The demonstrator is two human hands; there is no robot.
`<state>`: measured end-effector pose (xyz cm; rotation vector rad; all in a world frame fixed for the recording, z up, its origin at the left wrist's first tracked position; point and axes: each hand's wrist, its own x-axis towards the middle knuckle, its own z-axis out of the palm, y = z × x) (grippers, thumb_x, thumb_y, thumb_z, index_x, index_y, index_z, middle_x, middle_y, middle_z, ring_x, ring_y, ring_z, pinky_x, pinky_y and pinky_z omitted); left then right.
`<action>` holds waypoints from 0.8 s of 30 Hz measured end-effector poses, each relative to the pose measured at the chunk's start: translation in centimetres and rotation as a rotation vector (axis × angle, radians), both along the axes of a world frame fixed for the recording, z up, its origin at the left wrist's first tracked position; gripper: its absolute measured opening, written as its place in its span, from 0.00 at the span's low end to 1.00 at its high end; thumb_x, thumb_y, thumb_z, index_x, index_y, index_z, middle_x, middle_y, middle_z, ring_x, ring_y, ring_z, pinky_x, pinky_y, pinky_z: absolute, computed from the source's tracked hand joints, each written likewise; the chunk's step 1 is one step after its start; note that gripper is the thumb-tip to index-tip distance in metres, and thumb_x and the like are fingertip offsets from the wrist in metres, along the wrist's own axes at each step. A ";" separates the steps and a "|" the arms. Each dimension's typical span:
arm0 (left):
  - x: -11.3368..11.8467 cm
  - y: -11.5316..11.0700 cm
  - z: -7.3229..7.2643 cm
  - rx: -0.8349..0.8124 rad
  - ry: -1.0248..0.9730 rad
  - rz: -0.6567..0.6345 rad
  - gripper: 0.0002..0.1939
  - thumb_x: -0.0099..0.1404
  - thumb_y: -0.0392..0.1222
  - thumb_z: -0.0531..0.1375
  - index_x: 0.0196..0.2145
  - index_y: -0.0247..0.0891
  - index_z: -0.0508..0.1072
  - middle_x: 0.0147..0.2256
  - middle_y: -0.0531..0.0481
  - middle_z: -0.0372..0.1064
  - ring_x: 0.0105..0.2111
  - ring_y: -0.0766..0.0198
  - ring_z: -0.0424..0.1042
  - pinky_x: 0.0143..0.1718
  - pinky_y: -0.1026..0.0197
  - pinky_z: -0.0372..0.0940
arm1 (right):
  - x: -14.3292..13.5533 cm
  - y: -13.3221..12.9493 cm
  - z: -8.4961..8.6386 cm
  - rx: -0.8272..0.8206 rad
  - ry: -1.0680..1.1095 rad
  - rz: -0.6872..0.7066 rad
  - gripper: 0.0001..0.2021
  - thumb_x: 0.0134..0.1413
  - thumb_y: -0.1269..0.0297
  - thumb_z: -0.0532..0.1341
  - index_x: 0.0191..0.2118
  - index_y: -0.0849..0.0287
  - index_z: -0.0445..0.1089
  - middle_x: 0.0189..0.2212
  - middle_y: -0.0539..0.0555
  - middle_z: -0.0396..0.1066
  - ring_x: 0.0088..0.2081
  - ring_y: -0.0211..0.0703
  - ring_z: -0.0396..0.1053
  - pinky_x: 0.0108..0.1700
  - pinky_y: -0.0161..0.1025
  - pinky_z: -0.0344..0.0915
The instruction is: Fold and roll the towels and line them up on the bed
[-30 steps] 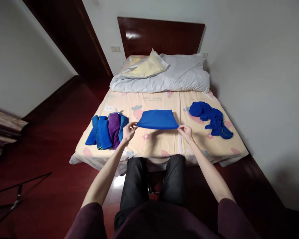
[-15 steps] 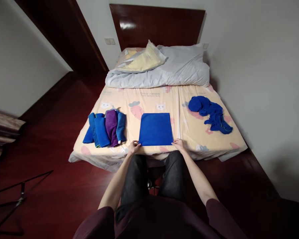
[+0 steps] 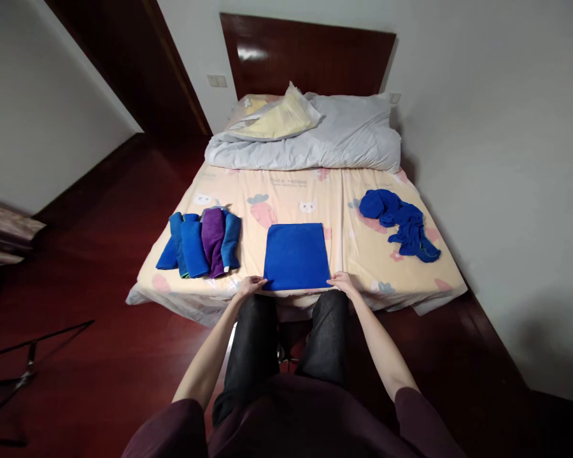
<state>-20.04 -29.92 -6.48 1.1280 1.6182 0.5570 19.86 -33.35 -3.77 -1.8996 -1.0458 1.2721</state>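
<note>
A blue towel [image 3: 297, 256] lies flat as a near square at the front of the bed, one edge along the mattress edge. My left hand [image 3: 251, 285] pinches its near left side close to the corner. On the opposite side, my right hand [image 3: 342, 282] has the near right side between thumb and fingers. Left of the towel sits a row of rolled towels, among them a purple roll [image 3: 213, 242] and a blue roll [image 3: 194, 248]. Over to the right lies a crumpled heap of blue cloth [image 3: 401, 219].
The bed [image 3: 248, 191] has a cream sheet with carrot and rabbit prints. A grey quilt [image 3: 353, 127] is bunched below the wooden headboard [image 3: 310, 54]. A black metal stand [image 3: 28, 362] is on the red floor at left. White wall [image 3: 501, 159] runs along the right.
Both hands have shifted slightly toward me with the blue towel's near edge, still holding its sides. The head view has tilted a little. Rolled towels and the crumpled heap stay put.
</note>
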 end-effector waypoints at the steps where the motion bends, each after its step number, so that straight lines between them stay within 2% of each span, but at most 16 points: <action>1: 0.1 0.8 0.3 0.004 -0.005 0.014 0.27 0.39 0.62 0.76 0.29 0.39 0.79 0.32 0.42 0.81 0.44 0.46 0.80 0.40 0.57 0.70 | -0.1 0.5 0.1 0.000 0.005 -0.009 0.22 0.29 0.59 0.78 0.23 0.55 0.63 0.16 0.45 0.64 0.19 0.33 0.56 0.22 0.33 0.51; 7: 0.8 7.5 0.8 0.021 -0.050 0.094 0.31 0.40 0.66 0.75 0.30 0.35 0.80 0.29 0.42 0.79 0.36 0.52 0.78 0.34 0.60 0.67 | -0.1 5.5 0.0 0.014 0.021 -0.052 0.20 0.31 0.59 0.78 0.25 0.57 0.66 0.19 0.46 0.68 0.22 0.34 0.60 0.22 0.31 0.50; 11: 1.8 13.1 0.1 0.030 -0.122 0.149 0.32 0.41 0.67 0.75 0.30 0.35 0.80 0.27 0.43 0.77 0.31 0.56 0.77 0.31 0.60 0.68 | -0.1 10.7 -0.2 0.013 0.037 -0.083 0.19 0.31 0.62 0.79 0.28 0.58 0.70 0.24 0.52 0.75 0.24 0.37 0.66 0.22 0.31 0.54; 14: 2.7 17.4 -1.0 0.058 -0.183 0.205 0.31 0.44 0.66 0.74 0.31 0.34 0.78 0.28 0.44 0.77 0.30 0.59 0.77 0.33 0.60 0.70 | -0.2 15.4 -0.8 0.030 0.024 -0.104 0.20 0.33 0.63 0.80 0.31 0.59 0.71 0.29 0.55 0.79 0.28 0.41 0.72 0.25 0.32 0.62; 19: 3.8 23.3 -2.8 0.118 -0.163 0.341 0.26 0.52 0.57 0.73 0.40 0.34 0.78 0.34 0.42 0.80 0.37 0.59 0.79 0.40 0.60 0.71 | -0.6 22.3 -2.5 0.179 0.006 -0.169 0.20 0.39 0.64 0.78 0.36 0.58 0.71 0.36 0.57 0.81 0.40 0.46 0.80 0.41 0.40 0.76; 22: 4.2 25.2 -3.1 0.214 -0.145 0.376 0.22 0.56 0.49 0.71 0.46 0.36 0.78 0.39 0.41 0.82 0.41 0.59 0.80 0.44 0.60 0.72 | -0.8 25.0 -3.8 0.206 -0.005 -0.183 0.16 0.40 0.65 0.77 0.33 0.57 0.71 0.34 0.57 0.81 0.40 0.48 0.81 0.47 0.44 0.77; 24: 4.4 25.8 -3.1 0.279 -0.150 0.318 0.18 0.56 0.44 0.70 0.43 0.36 0.78 0.40 0.41 0.82 0.41 0.58 0.80 0.45 0.59 0.72 | -0.9 26.1 -4.5 0.188 -0.012 -0.182 0.13 0.42 0.66 0.76 0.30 0.58 0.71 0.33 0.58 0.81 0.40 0.49 0.81 0.48 0.45 0.77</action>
